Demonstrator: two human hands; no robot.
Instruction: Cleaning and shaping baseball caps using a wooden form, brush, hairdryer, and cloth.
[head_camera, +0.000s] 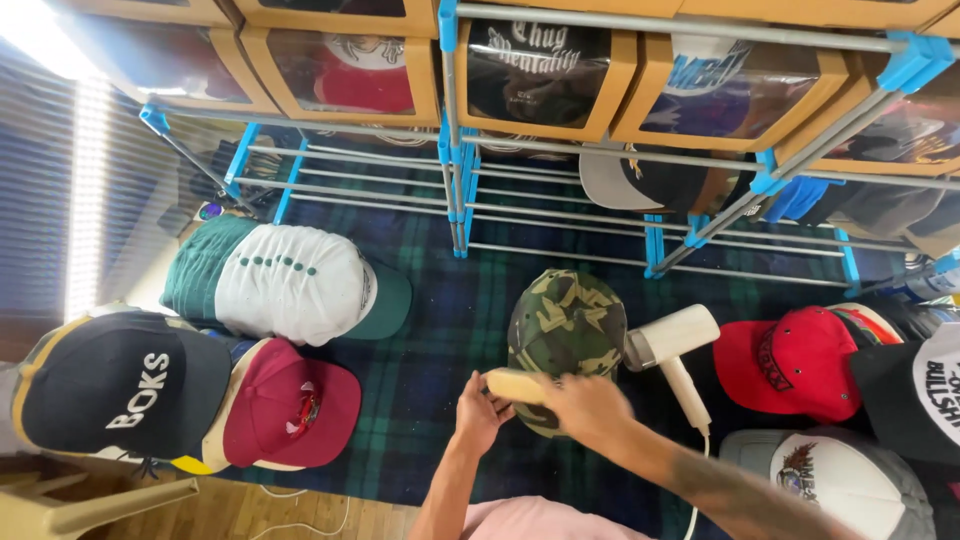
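Your left hand (478, 412) sits nearest you, fingers curled shut on the near end of a pale brush (515, 385). Your right hand (590, 408) crosses over the brush just right of it; it is blurred, and you cannot tell whether its fingers are closed or apart. Just beyond both hands lies the camouflage cap (566, 325) on the plaid rug (440, 330), touching the brush. A cream hair dryer (675, 345) rests against the cap's right side, its cord trailing toward you. Right: a red cap (790, 362) and a white-fronted cap (835, 480). Left: a maroon cap (290, 405), a black cap (125, 385), and farther off a green-and-white cap (285, 282). Farthest, a metal rack (455, 130) with blue joints carries windowed cardboard boxes (540, 70) holding more caps.
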